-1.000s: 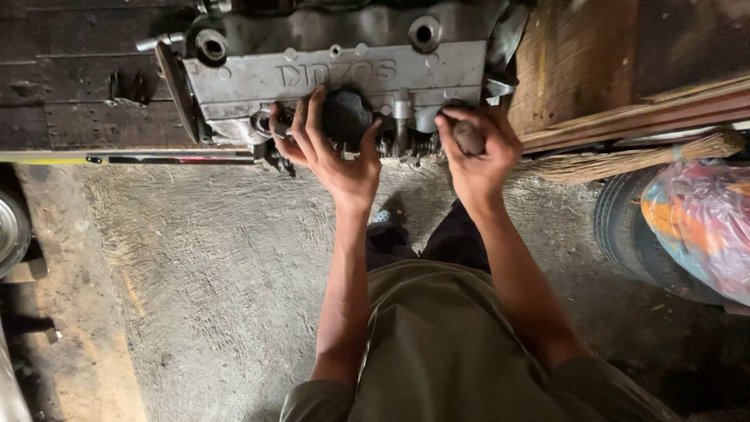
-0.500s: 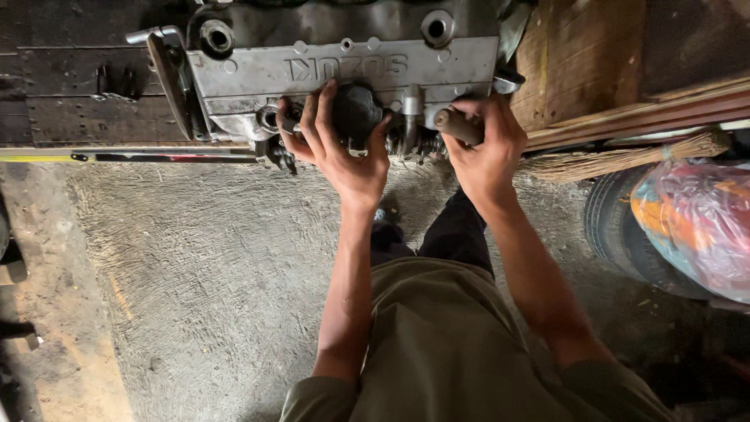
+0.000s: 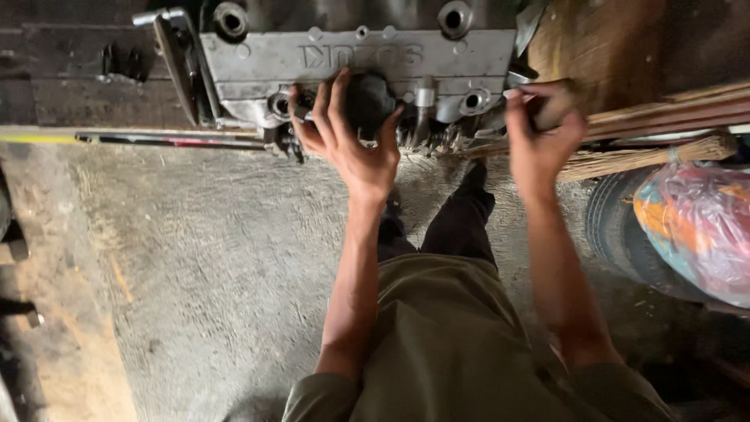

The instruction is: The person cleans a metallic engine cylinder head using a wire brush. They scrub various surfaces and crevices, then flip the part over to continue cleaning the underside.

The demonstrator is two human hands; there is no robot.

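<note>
A grey cast-metal engine cover lies along the top of the view, its upper part cut off by the frame edge, so only its lower face, two round openings and a row of small bosses can be made out. The left hand is spread wide against its front edge, fingers fanned upward and curled around a dark rounded lump (a cap or a knob, too shadowed to tell which), which sits at the middle of the cover's lower rim. The thumb side presses beside a short metal tube sticking out just to the right of that lump. The right hand is closed into a loose fist at the cover's right end, gripping something brownish that is almost wholly hidden inside the fingers; its kind cannot be told. Behind that hand several wooden slats and a straw broom run off to the right, partly covered by the wrist. A dark bracket stands at the cover's left end, and a thin rod lies along the edge of the concrete floor below it. At the right edge a tyre is half hidden under a clear plastic bag of coloured stuff, itself cut by the frame. The person's olive shirt and dark trousers fill the lower middle, hiding the floor beneath.
</note>
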